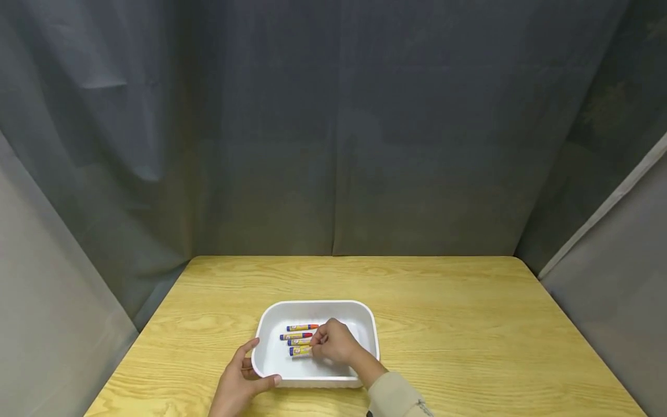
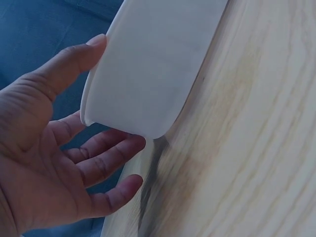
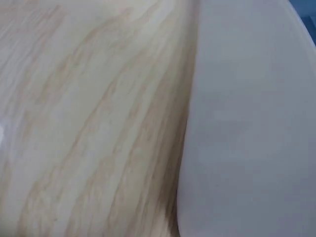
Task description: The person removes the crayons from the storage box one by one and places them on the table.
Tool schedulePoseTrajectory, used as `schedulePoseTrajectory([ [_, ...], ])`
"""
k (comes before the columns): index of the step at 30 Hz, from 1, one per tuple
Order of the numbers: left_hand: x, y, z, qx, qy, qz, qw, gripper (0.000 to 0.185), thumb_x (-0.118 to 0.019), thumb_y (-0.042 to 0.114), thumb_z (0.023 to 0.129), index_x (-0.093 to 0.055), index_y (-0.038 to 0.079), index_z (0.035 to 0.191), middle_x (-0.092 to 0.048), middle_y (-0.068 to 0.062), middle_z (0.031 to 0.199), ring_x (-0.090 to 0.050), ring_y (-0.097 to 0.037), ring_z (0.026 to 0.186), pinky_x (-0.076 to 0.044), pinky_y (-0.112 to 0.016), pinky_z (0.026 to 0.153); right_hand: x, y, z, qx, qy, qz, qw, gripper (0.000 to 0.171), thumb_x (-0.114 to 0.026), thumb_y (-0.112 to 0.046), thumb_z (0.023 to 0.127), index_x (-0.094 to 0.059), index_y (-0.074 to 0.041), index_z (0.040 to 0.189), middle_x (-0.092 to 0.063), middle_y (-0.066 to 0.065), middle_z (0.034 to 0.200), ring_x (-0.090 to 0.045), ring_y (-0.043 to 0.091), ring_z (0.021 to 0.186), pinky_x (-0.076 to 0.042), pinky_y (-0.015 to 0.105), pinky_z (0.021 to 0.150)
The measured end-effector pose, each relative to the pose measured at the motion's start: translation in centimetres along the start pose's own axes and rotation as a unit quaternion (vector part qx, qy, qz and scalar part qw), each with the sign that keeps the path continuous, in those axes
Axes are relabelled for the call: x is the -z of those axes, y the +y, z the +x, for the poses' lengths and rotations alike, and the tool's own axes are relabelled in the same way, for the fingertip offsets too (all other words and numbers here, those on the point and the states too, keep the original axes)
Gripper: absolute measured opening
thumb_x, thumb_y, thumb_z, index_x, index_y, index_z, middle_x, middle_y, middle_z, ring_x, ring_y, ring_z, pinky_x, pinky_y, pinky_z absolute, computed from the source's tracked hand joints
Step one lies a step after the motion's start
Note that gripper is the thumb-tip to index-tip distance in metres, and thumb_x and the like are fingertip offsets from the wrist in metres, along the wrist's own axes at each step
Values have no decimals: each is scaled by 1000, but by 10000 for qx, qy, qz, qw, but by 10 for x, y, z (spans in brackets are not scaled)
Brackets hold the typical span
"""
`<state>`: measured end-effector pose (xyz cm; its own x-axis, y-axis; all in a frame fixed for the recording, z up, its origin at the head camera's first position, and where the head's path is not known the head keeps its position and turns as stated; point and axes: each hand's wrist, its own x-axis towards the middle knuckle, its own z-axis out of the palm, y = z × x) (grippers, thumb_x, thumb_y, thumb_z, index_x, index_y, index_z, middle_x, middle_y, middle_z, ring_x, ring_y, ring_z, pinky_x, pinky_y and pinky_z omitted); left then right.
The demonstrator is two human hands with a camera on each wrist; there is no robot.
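A white tray sits near the table's front edge with several crayons in it. They lie side by side, yellow-wrapped with blue ends; an orange-tipped crayon is at the back and a red-tipped crayon just in front of it. My right hand reaches into the tray and pinches the nearest crayon, hiding its right end. At the tray's front left corner, my left hand holds the rim, thumb on the front side and fingers along the left side. The left wrist view shows this thumb against the tray wall.
The wood-grain table stretches behind the tray and to both sides. Grey curtains hang along its back edge, with pale panels at the sides. In the right wrist view, the tray's outer wall stands beside the tabletop.
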<state>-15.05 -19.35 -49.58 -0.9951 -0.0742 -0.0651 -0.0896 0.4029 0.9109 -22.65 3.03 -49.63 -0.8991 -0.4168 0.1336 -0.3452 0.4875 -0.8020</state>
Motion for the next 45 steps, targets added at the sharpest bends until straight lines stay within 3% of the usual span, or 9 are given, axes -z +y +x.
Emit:
schedulePoseTrajectory([
  [4, 0, 1, 1, 12, 27, -43, 10000, 97, -89, 22, 58, -37, 3, 138, -58, -14, 95, -62, -22, 83, -49, -33, 68, 2, -1, 2, -57, -59, 82, 9999, 8, -72, 0, 68, -69, -6, 72, -51, 2, 74, -44, 7, 65, -39, 23, 59],
  [10, 3, -1, -4, 265, -38, -51, 9996, 99, -89, 19, 59, -34, 2, 139, -57, -17, 98, -62, -23, 83, -51, -38, 69, 6, -1, -5, 225, 31, 222, 9995, 9, -73, -4, 67, -70, -8, 75, -54, -2, 78, -50, 13, 71, -40, 24, 62],
  [14, 2, 1, -4, 310, 43, 28, 9995, 101, -89, 19, 56, -35, 2, 139, -57, -16, 97, -62, -23, 83, -51, -39, 69, 23, -1, -11, 355, 125, 211, 9991, 10, -72, -4, 70, -69, -11, 77, -55, -5, 82, -53, 20, 78, -41, 27, 68],
  [24, 3, 6, -4, 209, 82, -4, 9997, 97, -89, 17, 58, -36, 4, 139, -58, -16, 99, -60, -22, 83, -49, -33, 67, 68, 5, -19, 169, 438, 476, 9978, 9, -72, -3, 76, -69, -11, 80, -57, -3, 85, -52, 18, 81, -44, 29, 64],
  [31, 3, 8, -7, 223, 58, -113, 9997, 96, -89, 16, 58, -37, 3, 138, -56, -18, 99, -60, -23, 83, -49, -33, 67, 96, 23, -29, -101, 753, 814, 9938, 6, -73, -8, 79, -69, -9, 83, -59, 2, 90, -52, 20, 83, -42, 32, 66],
  [39, 3, 8, -8, 166, 76, -121, 9998, 96, -89, 15, 57, -38, 4, 138, -56, -19, 101, -60, -24, 84, -50, -33, 68, 117, 52, -40, -290, 884, 1347, 9865, 12, -71, -1, 79, -68, 2, 90, -64, 9, 88, -57, 19, 74, -50, 26, 63],
  [45, 3, 9, -7, 188, 47, -115, 9997, 96, -89, 16, 59, -37, 4, 138, -56, -19, 102, -60, -23, 84, -50, -33, 68, 130, 69, -44, -534, 1104, 1388, 9827, 14, -73, -5, 79, -68, 2, 91, -64, 9, 86, -57, 18, 74, -49, 27, 63],
])
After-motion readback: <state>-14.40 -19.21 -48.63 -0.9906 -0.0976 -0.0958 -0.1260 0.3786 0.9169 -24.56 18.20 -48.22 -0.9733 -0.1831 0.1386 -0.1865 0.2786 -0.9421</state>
